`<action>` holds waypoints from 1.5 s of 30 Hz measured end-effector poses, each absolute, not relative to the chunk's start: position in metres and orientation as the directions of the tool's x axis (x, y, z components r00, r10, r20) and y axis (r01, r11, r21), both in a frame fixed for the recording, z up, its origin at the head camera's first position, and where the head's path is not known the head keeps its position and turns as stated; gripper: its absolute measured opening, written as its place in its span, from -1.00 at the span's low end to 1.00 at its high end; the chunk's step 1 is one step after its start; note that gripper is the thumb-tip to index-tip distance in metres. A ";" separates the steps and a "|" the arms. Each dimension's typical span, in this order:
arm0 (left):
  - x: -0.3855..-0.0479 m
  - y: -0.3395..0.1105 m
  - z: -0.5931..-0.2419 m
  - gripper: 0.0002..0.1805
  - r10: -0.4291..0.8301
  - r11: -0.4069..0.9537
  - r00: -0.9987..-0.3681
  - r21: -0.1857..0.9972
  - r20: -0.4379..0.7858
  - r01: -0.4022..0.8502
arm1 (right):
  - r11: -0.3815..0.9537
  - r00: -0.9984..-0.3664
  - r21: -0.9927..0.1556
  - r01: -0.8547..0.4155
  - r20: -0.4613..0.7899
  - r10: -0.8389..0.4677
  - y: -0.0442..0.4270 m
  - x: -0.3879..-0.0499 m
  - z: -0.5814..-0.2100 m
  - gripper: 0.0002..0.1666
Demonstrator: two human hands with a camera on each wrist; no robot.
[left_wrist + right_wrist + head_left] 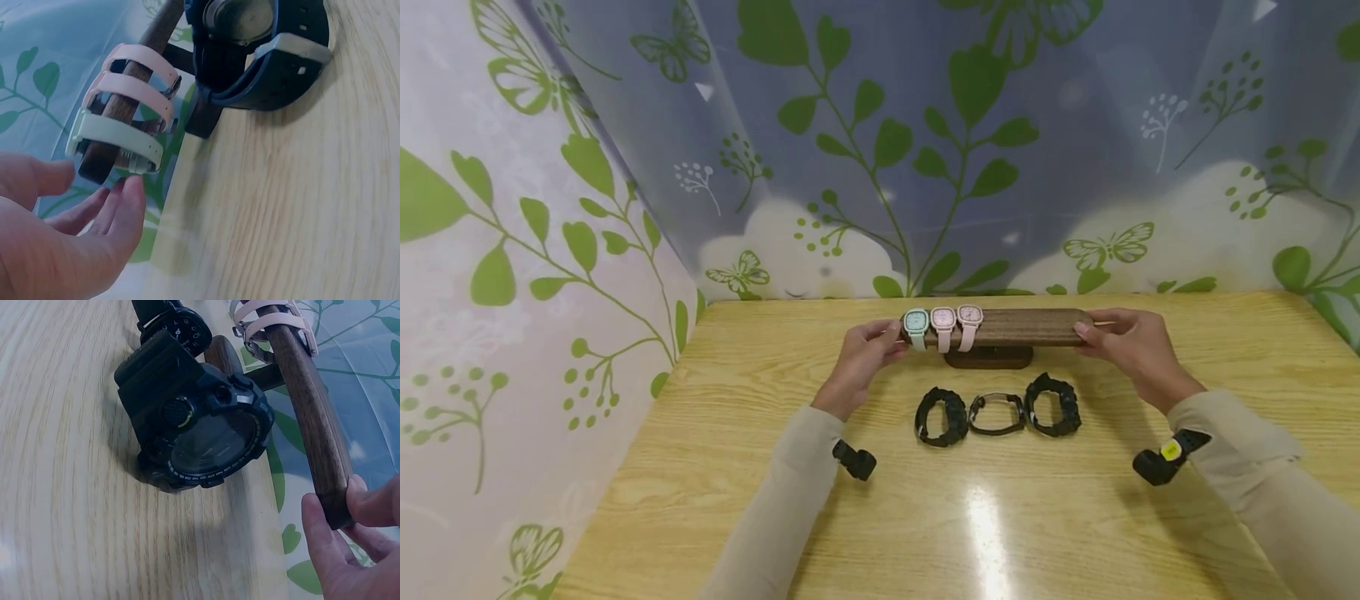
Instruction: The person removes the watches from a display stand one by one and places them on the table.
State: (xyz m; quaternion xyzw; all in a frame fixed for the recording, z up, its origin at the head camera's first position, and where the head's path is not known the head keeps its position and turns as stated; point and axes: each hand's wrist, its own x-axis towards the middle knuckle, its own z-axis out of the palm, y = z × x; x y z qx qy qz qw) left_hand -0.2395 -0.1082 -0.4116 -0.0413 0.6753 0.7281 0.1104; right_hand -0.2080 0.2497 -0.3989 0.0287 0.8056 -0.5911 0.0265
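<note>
A dark wooden watch stand (1030, 327) stands at the back of the table, with one horizontal bar on a rounded base (988, 358). On the bar's left part hang a mint-green watch (916, 322) and two pink watches (943, 319), strapped side by side. My left hand (867, 358) holds the bar's left end between thumb and fingers, close by the mint watch. With thumb and fingers my right hand (1131, 346) pinches the bar's bare right end (337, 509). In front lie two chunky black watches (953, 417) (212, 447) and a slimmer dark watch (997, 429) between them.
The light wood-grain table (887, 533) reaches back to a curtain (865, 167) printed with green leaves and butterflies. A similar patterned sheet (550, 275) borders the left side. Small black cameras (855, 461) are strapped at both wrists.
</note>
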 end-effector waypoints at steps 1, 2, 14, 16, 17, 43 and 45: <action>-0.239 -0.109 -0.411 -0.53 0.109 -0.057 -0.972 0.975 -0.207 -0.214 | 0.303 -0.997 -0.950 0.074 -0.073 0.015 0.250 -0.208 -0.399 -0.27; -0.239 -0.111 -0.410 -0.51 0.115 -0.051 -0.972 0.976 -0.203 -0.210 | 0.304 -0.997 -0.950 0.072 -0.071 0.013 0.250 -0.209 -0.398 -0.27; -0.244 -0.119 -0.413 -0.34 0.256 -0.023 -0.960 0.992 -0.114 -0.124 | 0.266 -0.998 -0.962 0.060 -0.057 0.017 0.248 -0.206 -0.398 -0.30; -0.245 -0.118 -0.414 -0.34 0.289 -0.031 -0.953 0.994 -0.095 -0.108 | 0.268 -0.998 -0.961 0.065 -0.061 0.022 0.247 -0.206 -0.398 -0.31; -0.246 -0.118 -0.414 -0.34 0.304 -0.033 -0.949 0.994 -0.087 -0.102 | 0.270 -0.998 -0.961 0.066 -0.061 0.025 0.247 -0.206 -0.398 -0.31; -0.256 -0.110 -0.424 -0.22 0.406 -0.023 -0.913 0.999 -0.033 -0.047 | 0.274 -0.996 -0.958 0.086 -0.077 0.045 0.245 -0.207 -0.400 -0.31; -0.257 -0.110 -0.425 -0.21 0.403 -0.017 -0.915 0.999 -0.033 -0.043 | 0.274 -0.996 -0.958 0.089 -0.079 0.047 0.245 -0.207 -0.400 -0.31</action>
